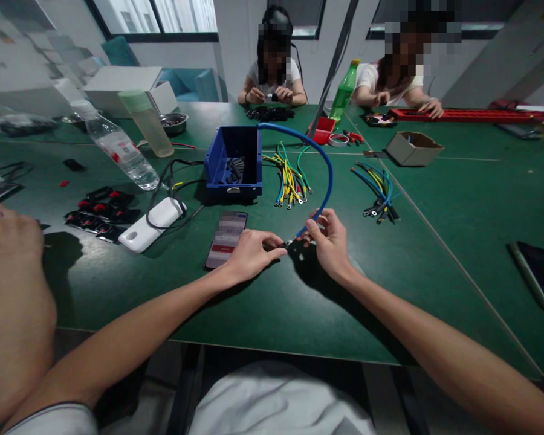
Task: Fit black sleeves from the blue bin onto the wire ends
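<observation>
My right hand [333, 244] grips a thick blue cable [330, 175] close to its end, where a metal terminal [290, 242] shows. The cable arches up and back toward the blue bin [233, 192]. At that terminal, my left hand [254, 254] pinches a small black sleeve [283, 245], mostly covered by the fingertips. Short dark sleeves [236, 170] lie inside the bin. Beyond my hands is a bundle of yellow, green and blue wires [290, 178] with ring terminals. Another wire bundle [378, 187], some ends black, lies to the right. A phone [226, 238] rests beside my left hand.
A white power bank [152, 225] with a black cable, black packets [100, 211] and a water bottle [127, 154] stand left. A cardboard box [414, 149] and another phone [539, 272] are right. Two people work across the table; another person's arm [16, 302] enters at left.
</observation>
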The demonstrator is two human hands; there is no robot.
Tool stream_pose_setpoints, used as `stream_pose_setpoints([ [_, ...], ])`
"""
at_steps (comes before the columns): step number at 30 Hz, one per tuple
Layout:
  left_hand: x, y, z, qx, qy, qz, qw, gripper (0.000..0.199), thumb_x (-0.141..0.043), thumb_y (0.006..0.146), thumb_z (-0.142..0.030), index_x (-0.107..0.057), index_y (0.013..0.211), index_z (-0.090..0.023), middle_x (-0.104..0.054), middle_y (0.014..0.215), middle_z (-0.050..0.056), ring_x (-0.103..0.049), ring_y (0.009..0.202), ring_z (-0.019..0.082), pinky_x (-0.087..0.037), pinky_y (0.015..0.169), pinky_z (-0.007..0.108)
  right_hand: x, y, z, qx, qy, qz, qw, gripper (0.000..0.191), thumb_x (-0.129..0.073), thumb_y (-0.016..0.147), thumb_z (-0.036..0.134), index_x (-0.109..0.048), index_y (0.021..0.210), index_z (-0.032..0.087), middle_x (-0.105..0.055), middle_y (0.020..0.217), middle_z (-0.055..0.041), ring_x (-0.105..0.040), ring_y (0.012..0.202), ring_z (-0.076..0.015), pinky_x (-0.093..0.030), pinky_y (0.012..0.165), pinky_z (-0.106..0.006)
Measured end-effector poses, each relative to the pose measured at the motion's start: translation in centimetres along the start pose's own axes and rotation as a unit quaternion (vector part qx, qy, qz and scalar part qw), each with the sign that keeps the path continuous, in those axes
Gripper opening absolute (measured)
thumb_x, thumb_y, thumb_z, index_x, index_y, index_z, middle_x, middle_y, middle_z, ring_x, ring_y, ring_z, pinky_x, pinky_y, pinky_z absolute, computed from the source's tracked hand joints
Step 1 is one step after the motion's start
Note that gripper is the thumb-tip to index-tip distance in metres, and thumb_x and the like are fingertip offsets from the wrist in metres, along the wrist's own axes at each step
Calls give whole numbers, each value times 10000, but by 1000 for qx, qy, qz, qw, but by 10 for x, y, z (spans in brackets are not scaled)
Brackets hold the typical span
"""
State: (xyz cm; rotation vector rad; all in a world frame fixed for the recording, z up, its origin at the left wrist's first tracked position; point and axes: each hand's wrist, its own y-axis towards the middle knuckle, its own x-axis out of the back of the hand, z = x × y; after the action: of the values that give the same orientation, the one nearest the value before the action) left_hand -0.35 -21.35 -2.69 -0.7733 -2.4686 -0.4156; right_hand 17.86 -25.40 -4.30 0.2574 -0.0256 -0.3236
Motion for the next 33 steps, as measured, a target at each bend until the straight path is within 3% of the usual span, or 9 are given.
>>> stream_pose_setpoints([
  [26, 2, -1, 0, 20, -27, 14, 999, 160, -690, 756, -273, -737, 846, -149, -743, 815, 57, -689, 740, 177, -526, 680, 260, 1, 2, -2, -14, 24, 17, 999, 215, -621, 830, 372, -479, 928, 244, -543, 729, 42, -598, 534, -117, -467, 449, -242],
  [33, 2, -2, -4, -8, -3, 9, 1000, 130, -680, 771, -258, -733, 850, -168, -745, 829, 39, -684, 756, 161, -512, 731, 258, 0, 1, -3, -15, 30, 37, 999, 227, -632, 825, 381, -488, 941, 248, -551, 712, 50, -614, 549, -120, -458, 444, -225],
])
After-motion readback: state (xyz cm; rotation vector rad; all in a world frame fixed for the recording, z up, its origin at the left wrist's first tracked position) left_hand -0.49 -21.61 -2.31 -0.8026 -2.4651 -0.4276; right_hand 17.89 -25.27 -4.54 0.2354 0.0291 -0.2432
